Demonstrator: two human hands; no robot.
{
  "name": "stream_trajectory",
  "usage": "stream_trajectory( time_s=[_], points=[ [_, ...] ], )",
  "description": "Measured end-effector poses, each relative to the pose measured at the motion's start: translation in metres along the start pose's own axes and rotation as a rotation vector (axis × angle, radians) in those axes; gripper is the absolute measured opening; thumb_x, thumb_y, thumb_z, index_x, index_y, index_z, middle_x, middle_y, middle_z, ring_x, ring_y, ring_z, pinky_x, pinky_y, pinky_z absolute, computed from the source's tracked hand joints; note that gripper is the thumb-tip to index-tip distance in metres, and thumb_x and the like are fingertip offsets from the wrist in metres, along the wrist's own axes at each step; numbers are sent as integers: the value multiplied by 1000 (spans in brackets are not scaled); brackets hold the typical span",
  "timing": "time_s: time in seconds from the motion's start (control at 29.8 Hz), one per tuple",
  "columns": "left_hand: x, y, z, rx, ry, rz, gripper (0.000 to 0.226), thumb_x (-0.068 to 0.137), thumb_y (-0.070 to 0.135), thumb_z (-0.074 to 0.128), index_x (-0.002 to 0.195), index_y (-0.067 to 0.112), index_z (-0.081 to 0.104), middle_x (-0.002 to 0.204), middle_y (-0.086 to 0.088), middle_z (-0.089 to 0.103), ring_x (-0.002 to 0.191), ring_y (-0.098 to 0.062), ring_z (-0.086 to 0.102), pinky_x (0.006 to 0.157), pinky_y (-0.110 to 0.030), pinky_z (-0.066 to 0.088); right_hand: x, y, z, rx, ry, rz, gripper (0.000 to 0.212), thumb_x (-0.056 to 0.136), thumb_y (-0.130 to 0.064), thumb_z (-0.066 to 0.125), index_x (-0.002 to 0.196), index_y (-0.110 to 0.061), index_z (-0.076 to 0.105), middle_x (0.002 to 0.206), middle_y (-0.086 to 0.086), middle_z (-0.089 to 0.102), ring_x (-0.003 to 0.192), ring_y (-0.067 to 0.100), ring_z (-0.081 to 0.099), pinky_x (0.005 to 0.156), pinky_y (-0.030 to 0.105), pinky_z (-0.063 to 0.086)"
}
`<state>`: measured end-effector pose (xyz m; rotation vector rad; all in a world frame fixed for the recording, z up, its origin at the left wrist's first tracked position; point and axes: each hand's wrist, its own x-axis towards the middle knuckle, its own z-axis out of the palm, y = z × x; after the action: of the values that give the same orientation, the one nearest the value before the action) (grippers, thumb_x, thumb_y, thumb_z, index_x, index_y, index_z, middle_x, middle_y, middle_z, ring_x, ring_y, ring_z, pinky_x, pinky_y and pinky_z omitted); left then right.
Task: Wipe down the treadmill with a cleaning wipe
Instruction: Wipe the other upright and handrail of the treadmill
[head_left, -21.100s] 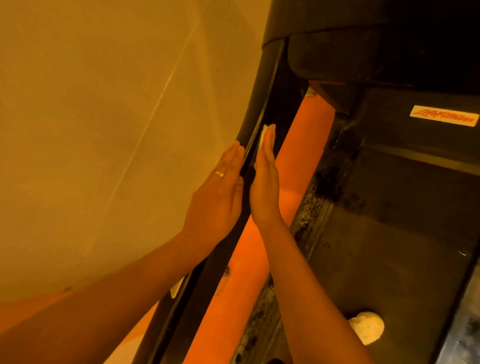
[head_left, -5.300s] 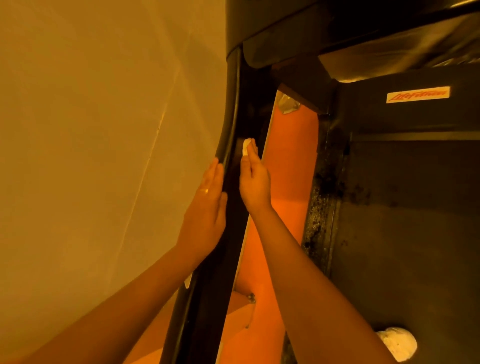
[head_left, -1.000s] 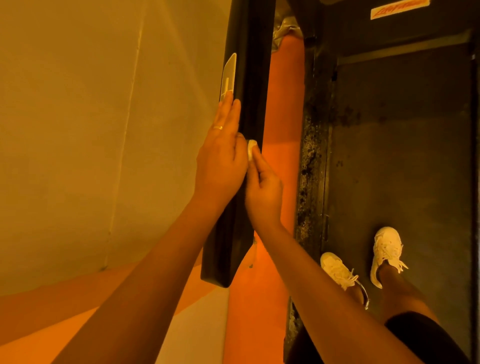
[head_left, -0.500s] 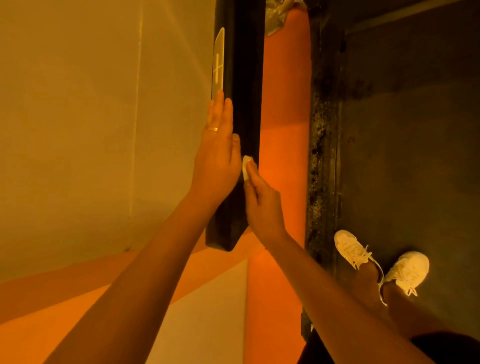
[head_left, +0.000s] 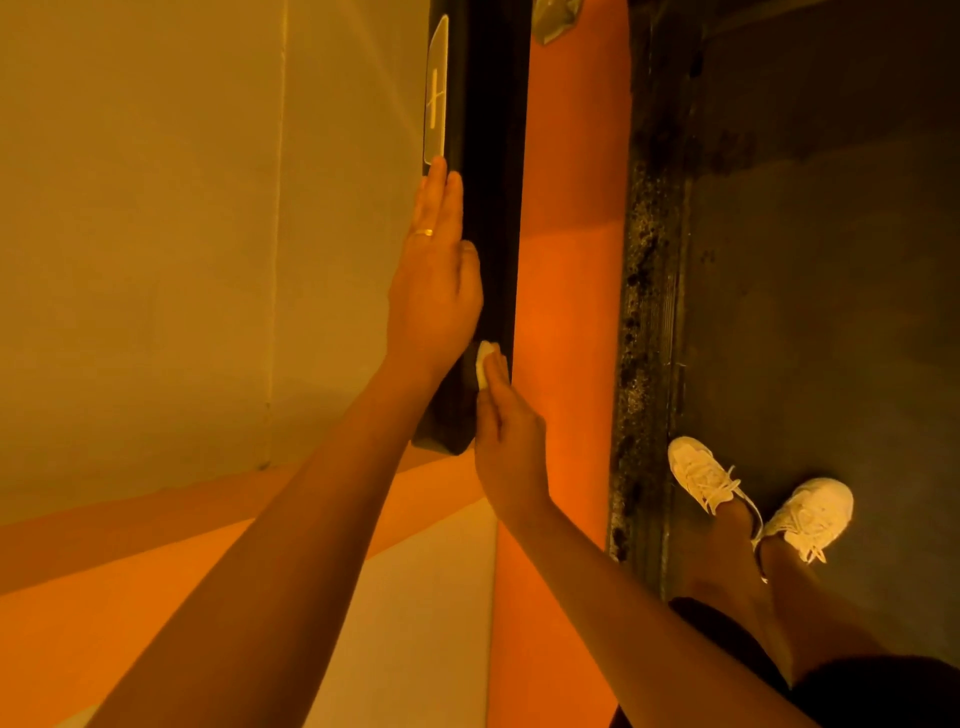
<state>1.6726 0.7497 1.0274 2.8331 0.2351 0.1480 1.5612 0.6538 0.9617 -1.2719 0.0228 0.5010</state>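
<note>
The treadmill's black side handrail runs down the middle of the view and ends near my wrists. My left hand, a ring on one finger, lies flat with straight fingers along the rail's left face. My right hand pinches a small folded white wipe and holds it against the rail's lower part, close to its end. The dark treadmill belt fills the right side, with a grimy side strip along its left edge.
A pale wall stands close on the left of the rail. Orange and pale floor shows between rail and deck. My two white shoes stand on the belt. A pale label plate sits on the rail above my left fingertips.
Over the last second both hands slid down the rail toward its lower end, the right hand carrying the wipe lower than the left. My feet shifted on the belt.
</note>
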Motion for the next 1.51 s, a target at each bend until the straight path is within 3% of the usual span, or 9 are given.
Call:
stream_trajectory(
  time_s=[0.27,0.5,0.67,0.84,1.04,1.24,1.38,1.44,1.51],
  points=[
    [-2,2,1,-3,9,-15,57,100,3,38,156,2,26,166,-15,17,154,-27,16,102,2,21,56,-9,-4,-31,10,29,48,104,6,41,151,-1,34,157,18,34,148,32,32,117,27,28],
    [-6,3,1,-43,34,-50,55,102,9,40,156,8,29,166,-8,20,153,-21,21,104,-8,35,8,-10,-2,69,-40,143,49,107,-1,37,153,-18,32,157,-12,25,151,11,23,122,35,27],
    [-5,1,1,-66,12,-74,55,103,9,41,156,9,28,166,-5,18,155,-19,13,122,-24,22,43,-15,1,2,38,171,47,102,-22,37,146,-35,27,160,2,37,147,19,36,117,50,36],
    [13,3,-8,-136,-25,-93,56,100,10,40,155,10,31,165,-2,21,154,-17,15,117,-9,13,86,-30,-7,-94,39,157,45,108,-10,40,152,-16,39,157,1,40,147,13,35,120,34,33],
    [128,-1,-5,-89,-80,-65,55,100,2,40,154,0,29,165,-13,18,153,-25,16,122,-32,23,157,-60,-24,-130,55,114,47,106,-4,38,153,-11,39,152,-7,43,142,5,39,107,1,25],
    [255,-1,4,-29,-43,-121,54,104,5,38,156,3,24,166,-12,14,153,-22,16,115,-19,18,249,-97,-37,-32,38,140,47,107,-4,38,153,-13,39,147,0,51,91,-21,59,69,-2,38],
    [341,2,15,30,-12,-81,59,102,4,41,158,3,20,167,-14,10,151,-24,19,109,-15,19,347,-125,-71,-90,93,103,46,108,-11,40,153,-20,40,78,5,60,47,-2,44,47,14,34],
    [357,0,16,52,6,-62,61,102,4,42,158,2,19,167,-15,9,151,-25,19,107,-13,20,390,-140,-82,-125,96,38,45,108,-11,39,153,-18,41,76,-3,58,53,-3,49,49,13,38],
    [362,-1,19,65,20,-61,60,101,4,41,157,1,19,166,-16,11,152,-27,18,112,-16,21,433,-158,-82,-141,65,-22,45,108,-10,39,153,-15,41,117,-5,66,92,-7,63,75,10,49]
  ],
)
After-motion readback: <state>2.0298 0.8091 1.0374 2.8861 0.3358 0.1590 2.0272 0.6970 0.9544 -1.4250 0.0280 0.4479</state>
